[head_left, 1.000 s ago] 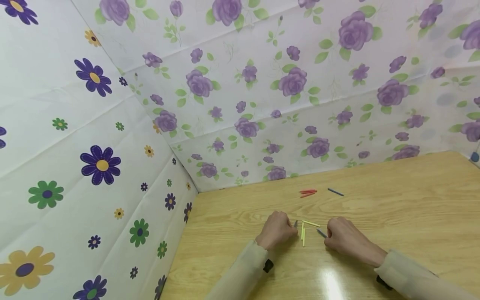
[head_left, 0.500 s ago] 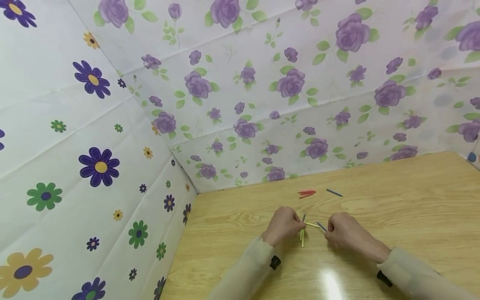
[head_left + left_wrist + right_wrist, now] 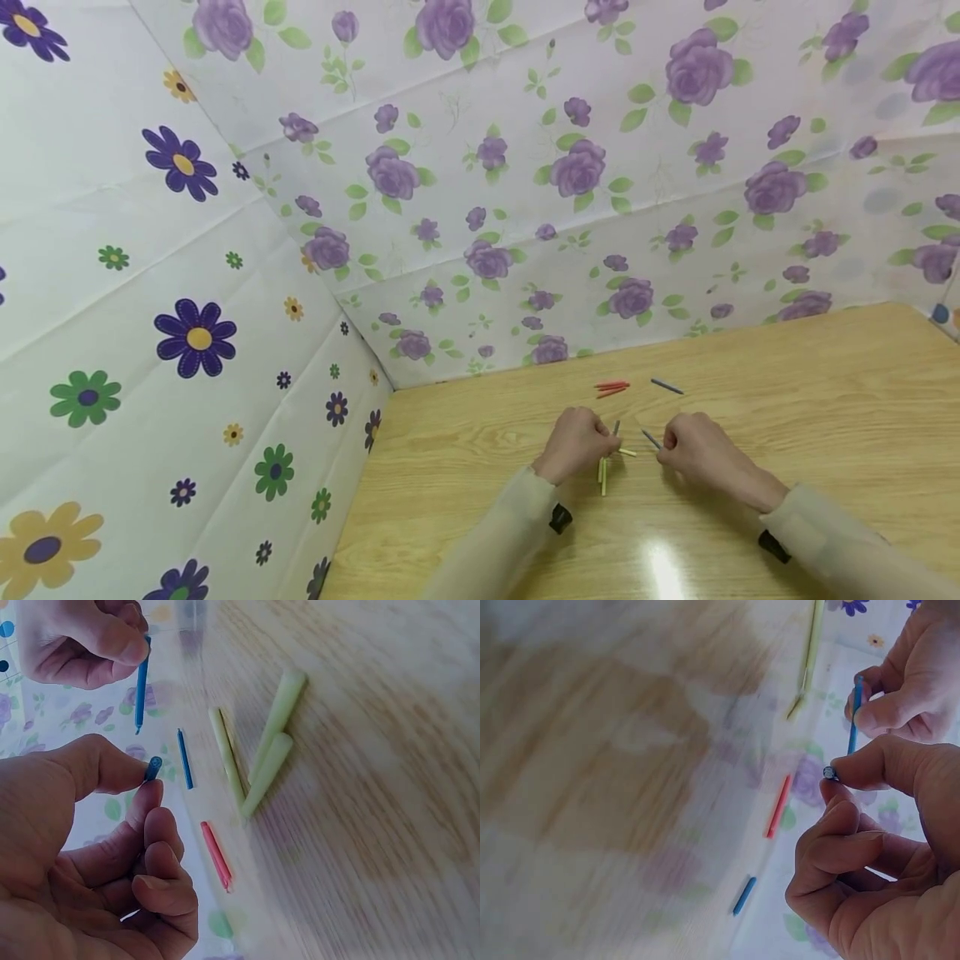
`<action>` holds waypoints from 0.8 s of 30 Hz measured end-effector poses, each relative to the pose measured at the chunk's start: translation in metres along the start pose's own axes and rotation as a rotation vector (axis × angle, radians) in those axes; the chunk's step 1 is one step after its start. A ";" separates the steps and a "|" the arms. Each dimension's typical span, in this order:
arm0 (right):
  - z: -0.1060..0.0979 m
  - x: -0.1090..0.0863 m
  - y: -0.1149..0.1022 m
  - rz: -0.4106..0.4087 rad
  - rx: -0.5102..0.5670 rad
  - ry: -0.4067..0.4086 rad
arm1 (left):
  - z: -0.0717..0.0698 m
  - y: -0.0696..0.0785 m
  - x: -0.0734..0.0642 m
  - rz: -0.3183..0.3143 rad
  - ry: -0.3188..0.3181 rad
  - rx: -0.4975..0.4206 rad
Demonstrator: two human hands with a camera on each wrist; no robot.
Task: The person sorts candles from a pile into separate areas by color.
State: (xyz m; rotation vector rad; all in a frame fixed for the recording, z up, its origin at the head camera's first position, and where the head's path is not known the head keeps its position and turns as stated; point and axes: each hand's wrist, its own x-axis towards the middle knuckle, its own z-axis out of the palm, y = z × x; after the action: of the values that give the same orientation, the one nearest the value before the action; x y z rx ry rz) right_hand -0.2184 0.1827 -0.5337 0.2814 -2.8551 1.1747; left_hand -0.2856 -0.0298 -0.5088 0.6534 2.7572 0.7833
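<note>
My left hand (image 3: 576, 446) pinches a thin blue candle (image 3: 153, 769) between thumb and forefinger, above the yellow candles (image 3: 603, 479). In the left wrist view that candle shows mostly its round end. To the right, my right hand (image 3: 701, 454) pinches a second blue candle (image 3: 141, 690), whose small wick points away from the fingers. The two held candles are apart. Several pale yellow candles lie on the table, partly behind my left hand in the head view; in the left wrist view they sit close together, some touching.
Farther back on the wooden table (image 3: 465, 425) lie a small group of red candles (image 3: 612, 388) and, right of it, a single blue candle (image 3: 667, 386). Flowered cloth (image 3: 487, 167) rises behind the table, and another flowered sheet (image 3: 150, 333) stands at the left.
My left hand has moved right and slightly away from me, carrying its blue candle over the yellow ones. My right hand has shifted slightly up and right with its candle.
</note>
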 end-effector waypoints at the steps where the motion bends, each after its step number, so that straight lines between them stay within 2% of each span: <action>1: -0.001 0.001 0.001 0.002 -0.003 0.008 | 0.000 0.002 0.001 -0.004 -0.003 -0.005; 9: -0.012 0.007 0.011 0.030 0.006 0.020 | 0.002 0.015 0.014 -0.019 -0.005 -0.037; 18: -0.022 0.010 0.023 0.027 0.004 0.043 | 0.006 0.020 0.025 -0.045 0.017 -0.065; 24: -0.028 0.015 0.031 0.030 0.018 0.048 | 0.009 0.027 0.032 -0.086 0.035 -0.094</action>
State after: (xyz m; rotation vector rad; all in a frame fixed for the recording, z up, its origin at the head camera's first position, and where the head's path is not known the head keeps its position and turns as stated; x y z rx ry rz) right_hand -0.2399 0.2219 -0.5337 0.2091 -2.8188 1.1958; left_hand -0.3014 0.0097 -0.5045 0.5046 2.7394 0.9064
